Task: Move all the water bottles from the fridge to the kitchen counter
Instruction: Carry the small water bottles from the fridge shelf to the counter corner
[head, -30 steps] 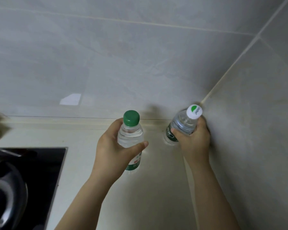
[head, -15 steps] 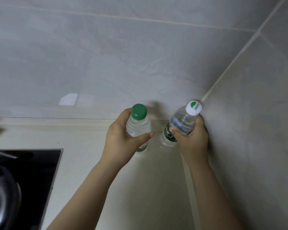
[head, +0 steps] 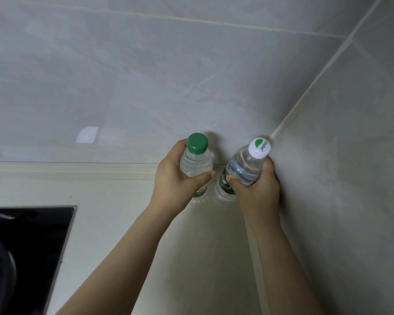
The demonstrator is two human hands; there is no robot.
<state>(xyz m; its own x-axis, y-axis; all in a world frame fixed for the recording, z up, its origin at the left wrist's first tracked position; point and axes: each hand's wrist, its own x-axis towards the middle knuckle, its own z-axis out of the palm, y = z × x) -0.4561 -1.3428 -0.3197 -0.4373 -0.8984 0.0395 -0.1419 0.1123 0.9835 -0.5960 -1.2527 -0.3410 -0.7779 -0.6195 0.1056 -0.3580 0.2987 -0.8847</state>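
Observation:
My left hand grips a clear water bottle with a green cap, upright, its base at the cream kitchen counter close to the back wall. My right hand holds a second clear bottle with a white cap, tilted to the right in the corner where the two walls meet; its base touches the counter. The two bottles stand side by side, a small gap between them. My fingers hide the middle of each bottle.
Grey tiled walls close the counter at the back and on the right. A black glass hob with a dark pot at the left edge takes up the lower left.
My left hand has carried the green-capped bottle back and to the right, close beside the white-capped one. The right hand and its bottle have hardly shifted.

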